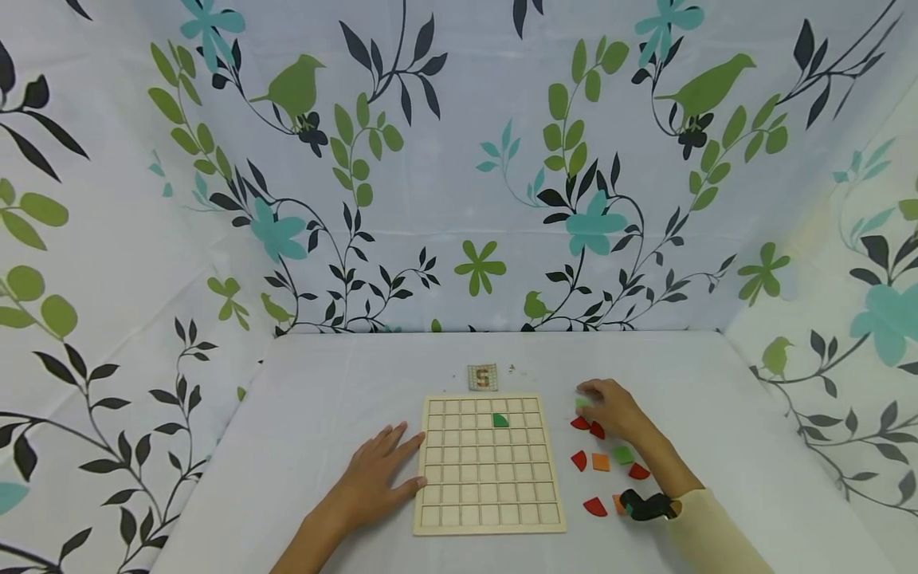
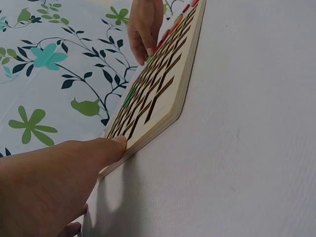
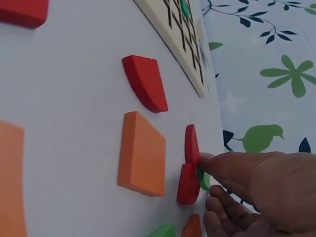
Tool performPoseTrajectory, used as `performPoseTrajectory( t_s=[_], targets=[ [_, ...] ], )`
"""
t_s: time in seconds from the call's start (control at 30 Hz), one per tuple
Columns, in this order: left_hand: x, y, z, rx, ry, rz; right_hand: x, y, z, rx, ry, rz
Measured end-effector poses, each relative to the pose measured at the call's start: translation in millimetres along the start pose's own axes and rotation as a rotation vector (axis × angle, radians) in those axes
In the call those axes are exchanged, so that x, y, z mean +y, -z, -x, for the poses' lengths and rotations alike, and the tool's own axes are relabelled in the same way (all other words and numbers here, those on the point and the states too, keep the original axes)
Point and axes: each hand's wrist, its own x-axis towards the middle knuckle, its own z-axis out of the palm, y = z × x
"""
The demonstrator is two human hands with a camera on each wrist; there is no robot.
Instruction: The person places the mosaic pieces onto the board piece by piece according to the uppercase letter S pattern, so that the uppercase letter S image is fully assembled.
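Of two light green tiles, one, flat and straight-edged, is pinched between thumb and fingers of the right hand, right of one pale wooden grid board carrying one darker green quarter-circle. The second light green tile, five red quarter-circles and two orange tiles lie nearby on the surface. The left hand, fingers spread, touches the board's left edge.

White fabric printed with green birds and teal flowers hangs behind the white counter. Matching fabric flanks the counter's sides.
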Motion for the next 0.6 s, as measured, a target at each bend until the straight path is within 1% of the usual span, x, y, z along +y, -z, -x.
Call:
performPoseTrajectory(
  t_s=[0.13, 0.3, 0.37, 0.5, 0.6],
  targets=[
    [-1.0, -1.1, -2.2, -0.009, 0.011, -0.005, 4.9, 0.4, 1.4, -0.002, 0.029, -0.008],
    [-1.1, -1.2, -3.3, -0.009, 0.010, -0.003, 6.4, 2.5, 4.3, -0.007, 0.022, -0.014],
    [-0.6, -0.7, -2.9, -0.008, 0.007, -0.002, 8.4, 1.0, 4.7, -0.006, 0.021, 0.002],
    [-0.4, -0.4, -1.8, -0.011, 0.006, 0.006, 13.6, -4.1, 4.8, 0.003, 0.050, 0.025],
    [-0.9, -0.6, -1.3, -0.011, 0.005, 0.014, 14.2, -6.5, 5.8, 0.012, 0.056, 0.024]
  ],
)
